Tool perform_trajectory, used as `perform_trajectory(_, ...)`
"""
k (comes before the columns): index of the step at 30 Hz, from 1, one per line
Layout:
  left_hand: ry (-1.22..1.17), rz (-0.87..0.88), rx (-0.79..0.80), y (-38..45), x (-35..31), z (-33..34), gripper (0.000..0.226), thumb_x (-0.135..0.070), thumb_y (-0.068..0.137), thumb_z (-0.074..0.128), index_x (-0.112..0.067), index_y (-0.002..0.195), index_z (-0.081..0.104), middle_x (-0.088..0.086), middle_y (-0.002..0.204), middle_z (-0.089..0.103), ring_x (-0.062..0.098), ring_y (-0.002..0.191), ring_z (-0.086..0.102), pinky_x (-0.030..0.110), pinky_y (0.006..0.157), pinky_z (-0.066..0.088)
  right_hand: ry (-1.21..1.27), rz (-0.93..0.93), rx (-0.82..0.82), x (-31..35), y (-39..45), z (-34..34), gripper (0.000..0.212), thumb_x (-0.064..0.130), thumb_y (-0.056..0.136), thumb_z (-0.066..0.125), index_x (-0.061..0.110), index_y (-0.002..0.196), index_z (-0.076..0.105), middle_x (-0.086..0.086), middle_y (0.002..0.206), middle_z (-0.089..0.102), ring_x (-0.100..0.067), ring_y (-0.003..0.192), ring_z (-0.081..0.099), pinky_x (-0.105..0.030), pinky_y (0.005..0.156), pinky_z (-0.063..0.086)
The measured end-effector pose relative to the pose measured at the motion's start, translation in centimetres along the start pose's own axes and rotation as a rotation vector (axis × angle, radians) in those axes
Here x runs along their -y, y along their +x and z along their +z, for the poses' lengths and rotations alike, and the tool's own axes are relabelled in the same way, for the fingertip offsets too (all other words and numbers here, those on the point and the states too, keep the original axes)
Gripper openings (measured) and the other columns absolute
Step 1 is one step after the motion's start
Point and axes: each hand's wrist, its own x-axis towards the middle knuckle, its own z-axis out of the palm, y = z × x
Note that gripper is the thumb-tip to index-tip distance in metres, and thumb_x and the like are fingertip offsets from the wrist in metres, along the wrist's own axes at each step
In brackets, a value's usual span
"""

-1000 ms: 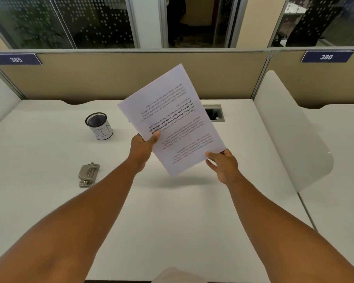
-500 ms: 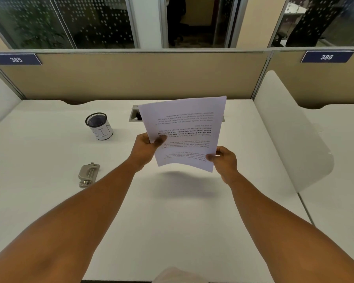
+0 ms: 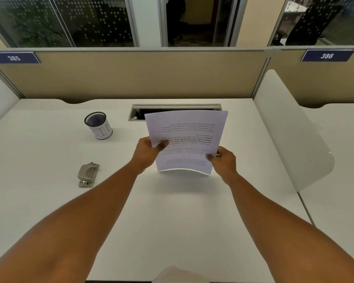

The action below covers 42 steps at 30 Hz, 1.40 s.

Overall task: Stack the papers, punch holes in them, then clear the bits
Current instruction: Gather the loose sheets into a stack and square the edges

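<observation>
The white desk [image 3: 49, 201] is the landmark for everything here. Toward its far left part stands a black mesh cup [image 3: 98, 125] wrapped in a white label with hand-drawn letters. Nearer the person and slightly left of the cup, a grey metal hole punch [image 3: 87, 175] lies flat on the desk, well apart from both hands.

Over the middle of the desk, the left hand [image 3: 148, 153] pinches the left edge of the papers [image 3: 189, 137], thumb on the printed face and fingers behind. The papers are held above the desk, upright and leaning away, with the print upside down to the viewer; their lower edge bows and casts a shadow on the surface beneath. Whether that edge touches the desk cannot be told. Behind the top of the sheets, a grey cable slot [image 3: 173, 108] is sunk into the far part of the desk.

The right hand [image 3: 223, 161] grips the papers at their lower right edge, thumb in front, closed on the sheets.

At the right edge of the desk stands a white divider panel [image 3: 290, 127].
</observation>
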Motion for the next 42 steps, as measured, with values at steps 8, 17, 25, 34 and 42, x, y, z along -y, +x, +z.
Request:
perform_trajectory(8, 0.022, -0.01, 0.0, 0.4, 0.3, -0.3, 0.025, -0.029, 0.091, 0.068, -0.029, 0.115, 0.064, -0.013, 0.105, 0.069, 0.006, 0.093, 0.065, 0.014, 0.065, 0.052, 0.005, 0.002, 0.016, 0.0, 0.0, 0.1, 0.026, 0.012, 0.085, 0.07, 0.014, 0.11, 0.066, -0.007, 0.112, 0.07, -0.028, 0.099, 0.064, -0.038, 0.089, 0.055)
perform_trajectory(17, 0.058, -0.024, 0.005, 0.7, 0.2, -0.5, 0.026, -0.032, 0.092, 0.066, -0.027, 0.117, 0.064, -0.007, 0.111, 0.069, 0.016, 0.099, 0.065, 0.027, 0.076, 0.055, 0.049, -0.036, 0.032, 0.3, -0.1, 0.1, 0.026, 0.013, 0.086, 0.07, 0.013, 0.11, 0.063, -0.007, 0.114, 0.069, -0.028, 0.102, 0.064, -0.044, 0.093, 0.054)
perform_trajectory(25, 0.174, -0.066, 0.003, 1.1, 0.1, -0.5, 0.027, -0.032, 0.093, 0.064, -0.02, 0.117, 0.064, 0.0, 0.113, 0.069, 0.025, 0.096, 0.065, 0.031, 0.073, 0.053, 0.118, -0.083, 0.009, 0.6, -0.2, 0.4, 0.021, 0.014, 0.09, 0.065, 0.016, 0.111, 0.064, -0.004, 0.112, 0.069, -0.025, 0.099, 0.065, -0.037, 0.089, 0.056)
perform_trajectory(34, -0.019, -0.035, -0.054, 0.5, 0.0, -1.2, 0.025, -0.032, 0.087, 0.072, -0.017, 0.106, 0.071, -0.006, 0.101, 0.076, 0.01, 0.087, 0.074, 0.023, 0.074, 0.06, 0.418, 0.037, 0.028, 1.6, 0.3, -0.5, 0.012, 0.015, 0.087, 0.069, 0.022, 0.096, 0.066, 0.001, 0.1, 0.072, -0.02, 0.091, 0.07, -0.029, 0.073, 0.057)
perform_trajectory(42, -0.174, -0.097, -0.141, -0.1, 0.4, -1.6, 0.027, -0.026, 0.084, 0.076, -0.014, 0.108, 0.07, 0.001, 0.099, 0.076, 0.016, 0.086, 0.073, 0.019, 0.068, 0.057, 0.759, 0.155, 0.057, 2.5, 0.7, -1.1, 0.023, 0.005, 0.088, 0.065, 0.014, 0.109, 0.062, -0.001, 0.105, 0.069, -0.018, 0.092, 0.066, -0.033, 0.079, 0.055)
